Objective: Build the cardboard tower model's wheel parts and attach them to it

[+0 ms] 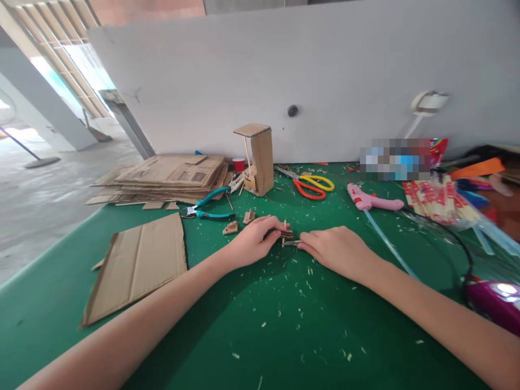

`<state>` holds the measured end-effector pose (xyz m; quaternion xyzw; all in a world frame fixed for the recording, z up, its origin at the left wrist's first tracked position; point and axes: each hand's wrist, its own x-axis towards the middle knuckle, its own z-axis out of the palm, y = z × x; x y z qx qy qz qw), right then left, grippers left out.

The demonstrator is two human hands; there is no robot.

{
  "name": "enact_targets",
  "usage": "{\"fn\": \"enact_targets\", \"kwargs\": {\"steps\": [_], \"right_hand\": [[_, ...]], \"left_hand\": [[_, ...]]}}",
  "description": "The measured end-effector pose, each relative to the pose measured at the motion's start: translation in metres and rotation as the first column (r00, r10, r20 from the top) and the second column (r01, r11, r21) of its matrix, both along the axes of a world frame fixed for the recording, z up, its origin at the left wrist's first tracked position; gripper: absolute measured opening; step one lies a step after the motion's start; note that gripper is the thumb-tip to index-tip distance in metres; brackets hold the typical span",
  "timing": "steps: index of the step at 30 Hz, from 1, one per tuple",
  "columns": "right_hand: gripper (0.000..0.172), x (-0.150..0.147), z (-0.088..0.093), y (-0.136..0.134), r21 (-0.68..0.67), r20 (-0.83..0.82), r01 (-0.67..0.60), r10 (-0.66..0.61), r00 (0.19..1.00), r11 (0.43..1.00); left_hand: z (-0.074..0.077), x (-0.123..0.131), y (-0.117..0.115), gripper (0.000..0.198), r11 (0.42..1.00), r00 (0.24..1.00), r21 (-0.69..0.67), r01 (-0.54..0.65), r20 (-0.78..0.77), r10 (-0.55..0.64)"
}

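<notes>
Near the middle of the table my left hand (pixel 258 237) pinches a small stack of cardboard (pixel 287 235) with a thin wooden stick (pixel 285 223) poking out of it. My right hand (pixel 339 250) is closed on a small metal blade (pixel 291 242), whose tip points left and meets the stick's lower end; its handle is hidden in my fingers. Just beyond my left hand lie two small cardboard pieces (pixel 231 227). Further back stands a tall cardboard structure (pixel 262 162) with a flat top and a stick post.
Teal-handled cutters (pixel 209 208), a cardboard sheet (pixel 140 265) and a cardboard pile (pixel 170 173) lie to the left. Scissors (pixel 311 184) rest behind my hands. To the right are a pink glue gun (pixel 374 201) with its black cord and packaged sticks (pixel 433 200). Wood shavings litter the green tabletop (pixel 227 341).
</notes>
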<state>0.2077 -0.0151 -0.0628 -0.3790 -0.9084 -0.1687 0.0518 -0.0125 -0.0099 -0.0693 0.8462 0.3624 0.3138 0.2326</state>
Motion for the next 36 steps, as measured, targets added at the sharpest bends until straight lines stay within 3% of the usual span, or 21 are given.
{"fn": "enact_targets", "kwargs": {"steps": [6, 11, 18, 24, 29, 36], "right_hand": [[0.027, 0.0008, 0.0014, 0.0021, -0.015, -0.022, -0.033, 0.033, 0.999, 0.999], [0.033, 0.0008, -0.0030, -0.0003, 0.054, -0.056, 0.032, -0.029, 0.998, 0.998], [0.028, 0.0024, -0.0001, 0.0022, -0.035, -0.026, -0.054, 0.053, 0.998, 0.998], [0.034, 0.0028, -0.0034, -0.0006, 0.047, -0.060, 0.048, -0.045, 0.997, 0.998], [0.033, 0.0032, 0.0011, 0.0000, -0.031, -0.044, -0.054, 0.053, 0.998, 0.998], [0.035, 0.0095, -0.0061, 0.0009, 0.194, -0.041, 0.020, -0.013, 0.999, 0.981]], "left_hand": [[-0.0001, -0.0009, 0.0018, 0.022, 1.000, 1.000, 0.028, -0.013, -0.018, 0.014], [-0.0015, -0.0010, 0.0028, 0.021, 0.997, 0.998, 0.063, -0.042, -0.034, 0.044], [-0.0026, -0.0003, 0.0037, 0.020, 0.997, 0.998, 0.058, -0.052, -0.040, 0.054], [0.0008, 0.0015, 0.0004, 0.018, 0.988, 0.992, 0.145, -0.052, -0.104, 0.067], [0.0019, 0.0023, 0.0000, 0.019, 0.985, 0.994, 0.171, -0.031, -0.101, 0.049], [0.0010, 0.0025, 0.0022, 0.028, 0.992, 0.996, 0.128, 0.006, -0.094, 0.006]]}}
